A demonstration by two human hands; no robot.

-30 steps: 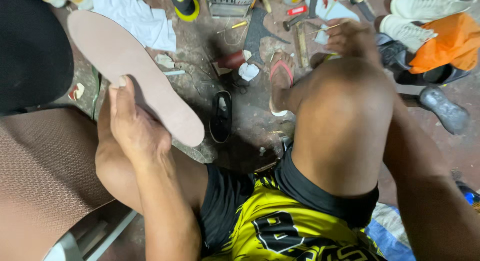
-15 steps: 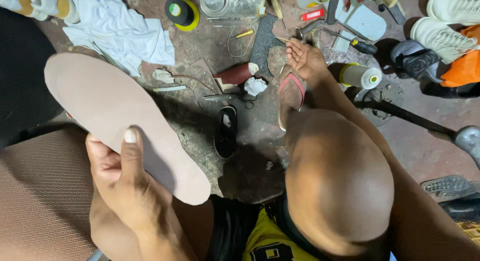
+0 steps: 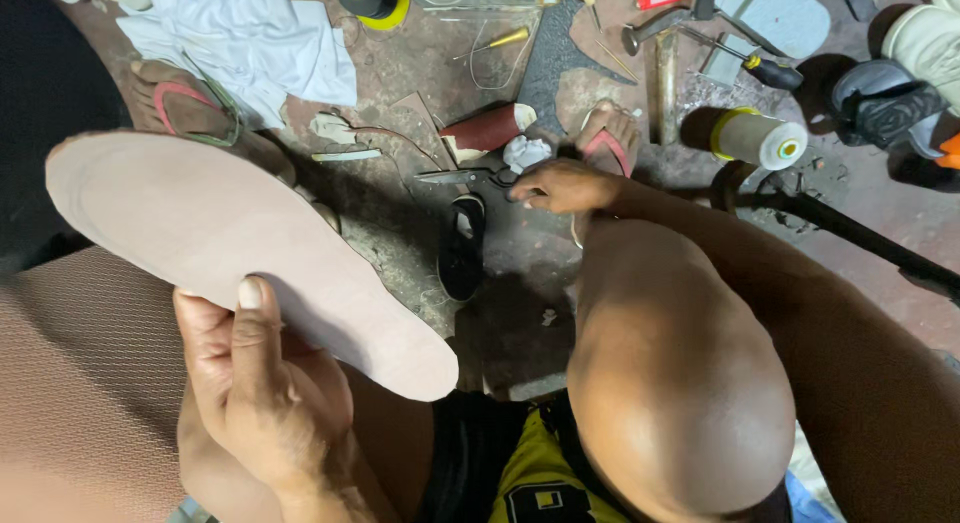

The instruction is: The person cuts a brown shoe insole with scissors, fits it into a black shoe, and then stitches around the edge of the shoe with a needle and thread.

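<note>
My left hand (image 3: 262,388) grips a large pinkish-tan shoe insole (image 3: 215,248) by its near edge, thumb on top, holding it flat above my left thigh. My right hand (image 3: 563,186) reaches down past my right knee (image 3: 680,383) to the floor and closes on the handles of a pair of scissors (image 3: 470,177), whose blades point left. A dark red cone-shaped piece (image 3: 487,130) and a white scrap (image 3: 524,153) lie just beyond the scissors.
On the dirty floor lie a white cloth (image 3: 250,48), a black shoe sole (image 3: 463,248), a thread spool (image 3: 757,139), a screwdriver (image 3: 748,63), a yellow-rimmed tape roll (image 3: 372,0) and shoes at the right. My feet wear flip-flops (image 3: 190,108). A brown textured sheet (image 3: 80,383) covers my left.
My right hand has come back from the far tools to the scissors near my foot. The insole has shifted lower and closer in my left hand as my view moved.
</note>
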